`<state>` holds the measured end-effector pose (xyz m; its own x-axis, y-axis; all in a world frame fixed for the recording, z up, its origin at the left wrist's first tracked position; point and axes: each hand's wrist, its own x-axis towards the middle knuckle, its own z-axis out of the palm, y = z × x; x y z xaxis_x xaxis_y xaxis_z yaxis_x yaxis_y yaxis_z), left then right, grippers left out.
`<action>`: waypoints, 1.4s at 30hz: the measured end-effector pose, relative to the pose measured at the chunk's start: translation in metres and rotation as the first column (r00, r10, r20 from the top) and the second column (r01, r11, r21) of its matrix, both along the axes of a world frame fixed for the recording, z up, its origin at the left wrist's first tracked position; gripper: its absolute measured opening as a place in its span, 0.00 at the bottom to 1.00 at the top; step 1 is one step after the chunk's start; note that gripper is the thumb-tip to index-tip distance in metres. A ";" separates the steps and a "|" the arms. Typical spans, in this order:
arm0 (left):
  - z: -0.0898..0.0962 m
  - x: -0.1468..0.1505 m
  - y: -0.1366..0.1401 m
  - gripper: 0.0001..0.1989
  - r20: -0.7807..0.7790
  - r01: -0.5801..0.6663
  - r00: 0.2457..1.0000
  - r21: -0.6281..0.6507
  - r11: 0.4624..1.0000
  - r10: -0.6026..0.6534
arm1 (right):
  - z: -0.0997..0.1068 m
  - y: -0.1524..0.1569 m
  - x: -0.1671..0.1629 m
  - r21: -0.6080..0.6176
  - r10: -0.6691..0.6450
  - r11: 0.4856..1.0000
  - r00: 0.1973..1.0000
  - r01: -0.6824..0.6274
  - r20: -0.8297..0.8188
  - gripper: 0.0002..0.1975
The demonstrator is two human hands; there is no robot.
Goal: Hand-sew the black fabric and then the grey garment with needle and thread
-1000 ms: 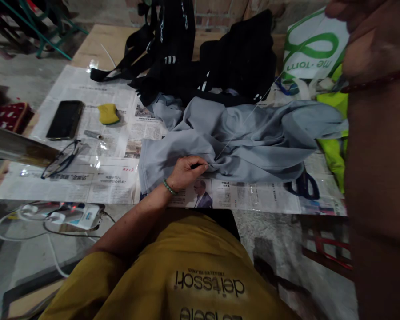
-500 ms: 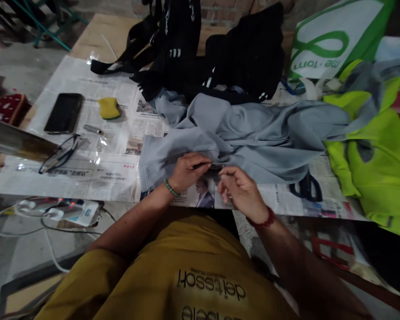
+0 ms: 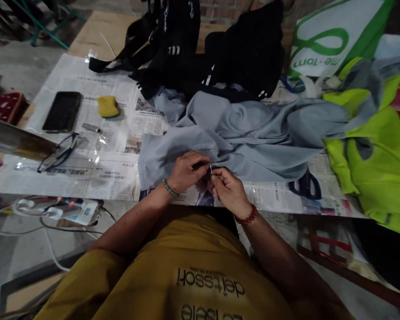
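A grey garment lies rumpled across the newspaper. My left hand, with a green bead bracelet at its wrist, is closed in a pinch on the garment's near edge. Just to its right, my right hand holds a thin, shiny needle between thumb and fingertips. The needle points up, close to my left fingertips; whether its tip touches the cloth I cannot tell. Any thread is too fine to see. Dark-handled scissors lie partly under the garment, to the right of my hands.
Newspaper under clear plastic covers the table. A phone, yellow sponge, small grey tube and glasses are at left. Black clothes lie behind, a neon-yellow garment at right. A power strip sits below the left edge.
My right hand has shifted slightly left and down, and its fingers have drawn together. The needle now shows upright between my hands. My left hand has barely moved.
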<state>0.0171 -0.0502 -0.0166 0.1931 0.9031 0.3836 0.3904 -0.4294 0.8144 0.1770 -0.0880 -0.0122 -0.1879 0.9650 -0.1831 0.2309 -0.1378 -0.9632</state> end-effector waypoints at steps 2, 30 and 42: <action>0.000 0.000 0.000 0.04 -0.009 -0.003 1.000 0.018 1.000 0.003 | 0.000 0.000 -0.001 0.001 -0.002 1.000 1.000 0.002 -0.007 0.09; -0.005 0.000 0.000 0.06 -0.279 0.020 0.960 0.185 0.983 0.033 | -0.008 0.007 -0.011 0.073 -0.175 0.979 0.972 0.188 -0.155 0.11; -0.001 0.001 -0.002 0.07 -0.258 -0.050 0.953 0.374 0.926 0.156 | 0.029 0.028 0.041 0.731 -0.430 0.667 0.876 0.146 0.218 0.06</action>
